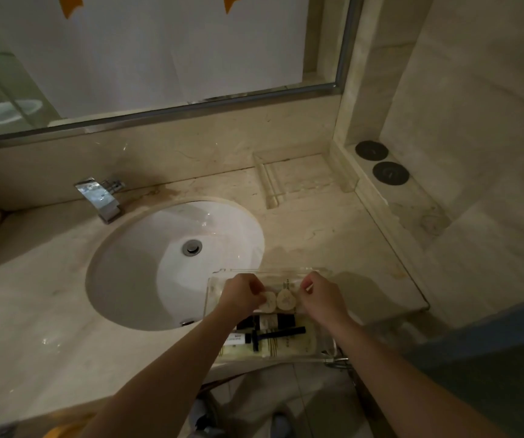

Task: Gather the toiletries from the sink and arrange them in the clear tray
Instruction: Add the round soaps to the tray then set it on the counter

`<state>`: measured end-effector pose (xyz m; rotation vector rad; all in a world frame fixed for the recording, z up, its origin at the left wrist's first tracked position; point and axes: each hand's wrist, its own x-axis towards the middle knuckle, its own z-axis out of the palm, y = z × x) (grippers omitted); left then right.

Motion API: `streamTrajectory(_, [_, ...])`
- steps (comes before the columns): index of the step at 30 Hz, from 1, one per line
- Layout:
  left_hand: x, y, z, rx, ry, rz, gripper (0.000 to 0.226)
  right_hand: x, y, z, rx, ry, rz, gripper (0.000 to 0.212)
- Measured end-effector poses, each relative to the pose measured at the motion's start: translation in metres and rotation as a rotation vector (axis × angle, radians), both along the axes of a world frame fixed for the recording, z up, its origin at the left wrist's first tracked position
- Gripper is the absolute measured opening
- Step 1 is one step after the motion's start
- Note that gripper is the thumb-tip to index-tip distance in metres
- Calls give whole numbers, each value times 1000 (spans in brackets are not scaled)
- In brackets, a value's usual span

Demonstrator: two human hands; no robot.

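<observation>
Toiletries lie inside the clear tray point(215, 287), which sits on the marble table point(49, 295) at its front edge, just right of the white sink point(147, 279) and overlapping the basin's rim at the tray's left side. In the far half of the tray two round pale discs rest side by side: the left disc point(268, 301) and the right disc point(286, 300), nearly touching. Behind the right one a flat pale packet with dark print point(287, 284) lies against the tray's far wall. In the near half, a small bottle with dark ends and a light label point(270, 320) lies on its side; below it a black razor point(278, 332) lies across, and under that are pale cream packets point(273, 347) and a small white tube with a dark cap point(238, 338).

Both hands are over the tray. The left hand point(241, 295) has its fingers curled and pinches the left disc at its edge. The right hand point(320, 297) is also curled, fingertips down beside the right disc; whether it actually grips the disc or something thin next to it cannot be told.

The tray's walls are hard to trace because they are transparent, and the left forearm hides its near left corner. Print on the packets is too small to read. A second clear tray point(267, 184) stands at the back of the table, well apart. The sink holds only its drain plug point(192, 247); the chrome tap point(101, 197) stands behind it.
</observation>
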<state>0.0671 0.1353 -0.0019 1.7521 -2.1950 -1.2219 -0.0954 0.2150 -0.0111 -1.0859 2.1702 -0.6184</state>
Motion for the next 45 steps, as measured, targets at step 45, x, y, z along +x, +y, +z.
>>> streamTrajectory(45, [18,-113,28,-20,-120,55,7,-40,-41,-5,141,241,-474,28])
